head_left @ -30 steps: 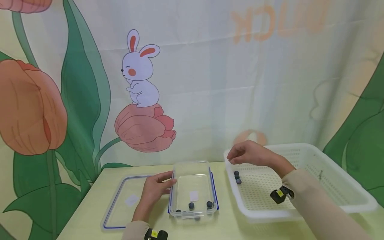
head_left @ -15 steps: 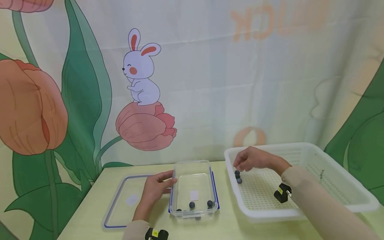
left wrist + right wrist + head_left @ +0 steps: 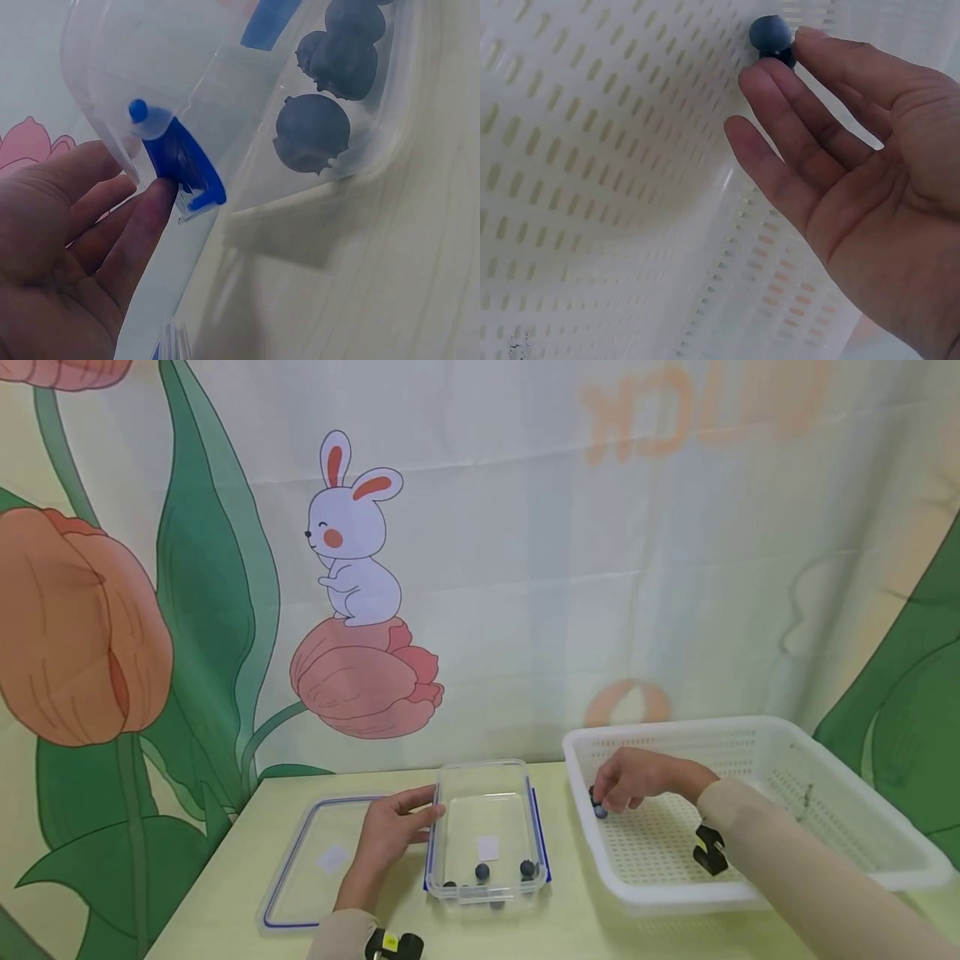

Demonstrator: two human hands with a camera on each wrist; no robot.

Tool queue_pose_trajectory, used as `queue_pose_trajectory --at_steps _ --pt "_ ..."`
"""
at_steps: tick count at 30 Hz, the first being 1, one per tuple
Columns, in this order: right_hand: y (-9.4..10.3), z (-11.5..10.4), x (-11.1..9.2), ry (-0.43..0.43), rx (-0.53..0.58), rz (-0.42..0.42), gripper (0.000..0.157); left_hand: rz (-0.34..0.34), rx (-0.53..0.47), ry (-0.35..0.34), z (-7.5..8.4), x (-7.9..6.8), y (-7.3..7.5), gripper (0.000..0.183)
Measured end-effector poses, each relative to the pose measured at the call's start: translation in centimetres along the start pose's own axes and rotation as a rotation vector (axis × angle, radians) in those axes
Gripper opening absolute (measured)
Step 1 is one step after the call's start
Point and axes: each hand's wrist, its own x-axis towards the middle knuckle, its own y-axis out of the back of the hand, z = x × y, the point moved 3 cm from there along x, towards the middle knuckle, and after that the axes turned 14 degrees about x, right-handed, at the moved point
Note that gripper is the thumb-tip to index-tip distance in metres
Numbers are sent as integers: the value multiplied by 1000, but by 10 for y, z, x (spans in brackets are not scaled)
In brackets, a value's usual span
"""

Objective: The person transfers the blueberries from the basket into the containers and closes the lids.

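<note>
My left hand (image 3: pixel 393 827) holds the left side of a clear plastic food container (image 3: pixel 480 810). In the left wrist view, its fingers are against the wall beside a blue clip (image 3: pixel 184 161). Several blueberries (image 3: pixel 311 135) lie at the container's near end. Over at the white basket (image 3: pixel 757 727), my right hand (image 3: pixel 641 777) reaches down inside the left wall. The right wrist view has a dark blueberry (image 3: pixel 781 55) between its thumb and fingertips, partly covered. Another blueberry (image 3: pixel 770 34) sits right beside it.
A clear lid with a blue seal (image 3: pixel 330 810) lies flat left of the container. Behind the pale table (image 3: pixel 570 935) hangs a curtain (image 3: pixel 495 568) printed with a rabbit and tulips. The basket's perforated walls rise around the right hand.
My right hand has come down from over the basket's rim to the blueberries at its left wall. The left hand and container stay where they were.
</note>
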Motion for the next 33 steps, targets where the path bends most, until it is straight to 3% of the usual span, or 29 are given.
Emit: queue_pose_trajectory --at_steps 18,33 --pt "9 -2 11 29 -84 -45 7 -8 -20 37 7 4 -1 44" --pt "27 -56 -32 221 -53 159 11 -23 -39 19 4 2 2 41"
